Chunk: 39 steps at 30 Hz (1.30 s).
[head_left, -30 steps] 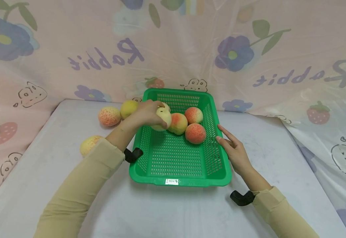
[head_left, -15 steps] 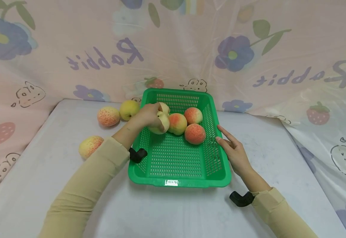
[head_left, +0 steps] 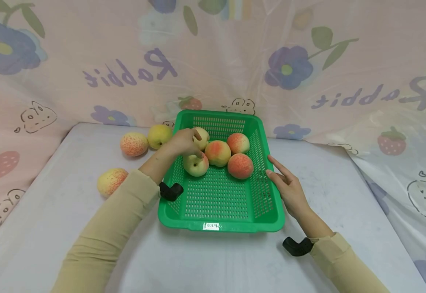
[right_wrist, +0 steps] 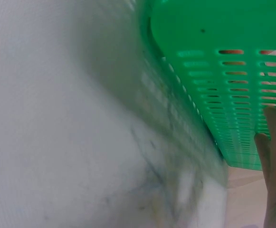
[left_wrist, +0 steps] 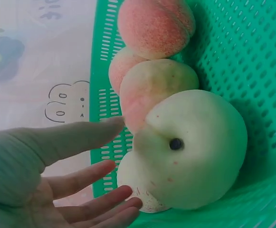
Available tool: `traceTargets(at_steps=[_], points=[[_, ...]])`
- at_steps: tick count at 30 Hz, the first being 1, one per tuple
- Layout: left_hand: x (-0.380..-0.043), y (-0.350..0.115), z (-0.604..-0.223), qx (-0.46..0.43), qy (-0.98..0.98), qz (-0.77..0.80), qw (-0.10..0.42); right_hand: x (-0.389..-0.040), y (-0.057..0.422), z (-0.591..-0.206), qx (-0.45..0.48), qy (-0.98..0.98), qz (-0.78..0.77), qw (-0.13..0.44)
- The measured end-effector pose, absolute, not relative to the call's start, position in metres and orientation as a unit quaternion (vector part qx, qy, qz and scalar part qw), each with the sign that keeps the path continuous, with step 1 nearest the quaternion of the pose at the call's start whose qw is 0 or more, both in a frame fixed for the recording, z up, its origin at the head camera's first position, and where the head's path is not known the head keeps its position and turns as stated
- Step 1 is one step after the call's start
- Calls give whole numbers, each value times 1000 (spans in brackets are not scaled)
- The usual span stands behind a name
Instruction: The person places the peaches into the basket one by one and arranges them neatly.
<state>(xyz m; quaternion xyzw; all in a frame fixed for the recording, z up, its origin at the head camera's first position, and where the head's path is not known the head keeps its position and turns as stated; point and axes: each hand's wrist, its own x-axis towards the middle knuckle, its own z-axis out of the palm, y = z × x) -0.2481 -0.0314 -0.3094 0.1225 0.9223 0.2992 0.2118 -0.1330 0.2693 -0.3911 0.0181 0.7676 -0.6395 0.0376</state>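
My left hand [head_left: 184,143] is over the left side of a green plastic basket [head_left: 220,225], its fingers loosely spread and holding nothing. Just below it sits a pale peach [head_left: 196,166], dark stem hollow showing. The left wrist view shows that pale peach [left_wrist: 209,152] apart from the palm and thumb. Another pale peach [head_left: 200,138] lies behind it, partly covered by the fingers. A yellow-red peach [head_left: 218,154] and two redder peaches [head_left: 239,143] [head_left: 240,166] sit to the right. My right hand [head_left: 289,185] touches the basket's right side with extended fingers.
Left of the basket, on the white table [head_left: 70,228], are a speckled peach [head_left: 134,144], a yellow-green fruit [head_left: 159,136] and another peach [head_left: 112,182] near the left sleeve. A printed curtain [head_left: 213,61] hangs behind the basket.
The left hand has let go of the pale peach, which now rests in the basket nearer the front. Its fingers have loosened. The right hand stays at the basket's side.
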Motion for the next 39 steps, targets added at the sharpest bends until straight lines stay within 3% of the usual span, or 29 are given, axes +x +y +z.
traceTargets(at_steps=[13,25,39], points=[[-246,-41,-294,139,849,470,196,-131,270,-391,24,770,-636,33],[-246,-56,-287,121,786,600,85,-131,270,-392,22,767,-640,35],[-254,-83,-296,67,793,605,-40,-133,269,-392,18,768,-639,34]])
